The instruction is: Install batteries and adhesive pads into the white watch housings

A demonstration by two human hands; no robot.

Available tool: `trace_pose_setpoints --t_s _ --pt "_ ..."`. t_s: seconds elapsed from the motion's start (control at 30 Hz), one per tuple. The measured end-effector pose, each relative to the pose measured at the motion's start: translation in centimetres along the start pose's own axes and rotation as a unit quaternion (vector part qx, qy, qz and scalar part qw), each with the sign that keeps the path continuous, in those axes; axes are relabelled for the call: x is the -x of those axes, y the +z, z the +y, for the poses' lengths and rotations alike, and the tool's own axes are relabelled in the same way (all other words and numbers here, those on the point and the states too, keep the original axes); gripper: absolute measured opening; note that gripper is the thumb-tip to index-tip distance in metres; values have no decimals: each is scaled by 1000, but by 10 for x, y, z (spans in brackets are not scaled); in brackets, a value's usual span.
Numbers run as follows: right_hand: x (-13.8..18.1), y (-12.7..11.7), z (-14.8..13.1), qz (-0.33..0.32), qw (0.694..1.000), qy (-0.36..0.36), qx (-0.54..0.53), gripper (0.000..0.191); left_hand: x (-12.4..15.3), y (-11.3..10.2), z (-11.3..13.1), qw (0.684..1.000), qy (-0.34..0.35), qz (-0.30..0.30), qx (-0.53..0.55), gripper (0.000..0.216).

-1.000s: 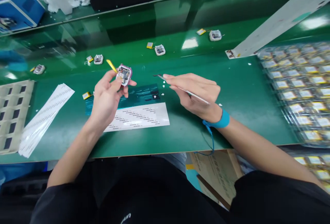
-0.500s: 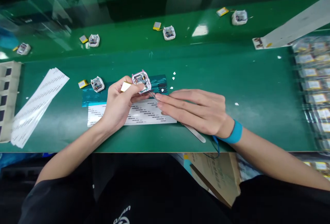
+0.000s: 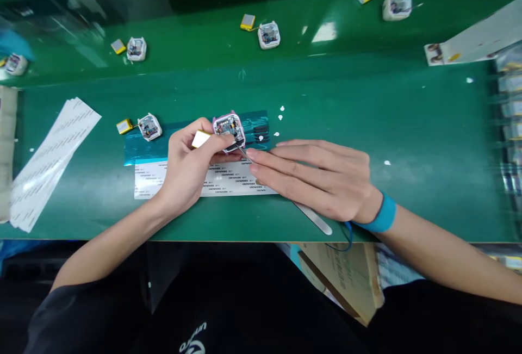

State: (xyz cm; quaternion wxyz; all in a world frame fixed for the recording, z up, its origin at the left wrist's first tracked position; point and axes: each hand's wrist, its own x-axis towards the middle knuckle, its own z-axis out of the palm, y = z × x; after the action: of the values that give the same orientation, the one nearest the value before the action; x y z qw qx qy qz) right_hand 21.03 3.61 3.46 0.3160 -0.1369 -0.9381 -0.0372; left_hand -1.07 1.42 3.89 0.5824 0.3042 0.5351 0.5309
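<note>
My left hand [image 3: 190, 166] grips a small pink-rimmed open device case [image 3: 229, 128], circuit side up, with a small battery [image 3: 200, 138] tucked under the thumb. It rests low over a white label sheet [image 3: 212, 180] and a teal strip sheet [image 3: 163, 147]. My right hand [image 3: 318, 177] lies flat with fingers pressed together along metal tweezers [image 3: 314, 218], whose tip touches the case's near edge. A blue wrist strap [image 3: 381, 215] circles the right wrist.
Another white case with a yellow battery [image 3: 141, 125] lies left of my hands. More such pairs sit on the green belt behind [image 3: 265, 33], [image 3: 395, 5], [image 3: 132, 48]. A stack of label sheets [image 3: 49, 158] lies left; trays of batteries [image 3: 511, 125] at the right edge.
Both hands came down from the air onto the label sheet. The tweezers' tip moved in to the case, and the view tilted downward.
</note>
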Motion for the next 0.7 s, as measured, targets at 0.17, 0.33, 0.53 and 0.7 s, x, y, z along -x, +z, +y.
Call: trace_pose_setpoints --t_s 0.17,0.33,0.53,0.7 --pt "0 -2 2 -8 1000 -18 -5 20 1 1 0 1000 1 8 -2 29" --pt "1 -2 0 -7 1000 -21 -19 22 2 2 1 1000 3 7 -10 29" --pt "2 6 -4 -16 998 49 -34 27 4 2 -3 999 6 10 -32 24" --pt "2 10 -5 0 996 61 -70 30 2 1 -5 998 27 17 -50 30"
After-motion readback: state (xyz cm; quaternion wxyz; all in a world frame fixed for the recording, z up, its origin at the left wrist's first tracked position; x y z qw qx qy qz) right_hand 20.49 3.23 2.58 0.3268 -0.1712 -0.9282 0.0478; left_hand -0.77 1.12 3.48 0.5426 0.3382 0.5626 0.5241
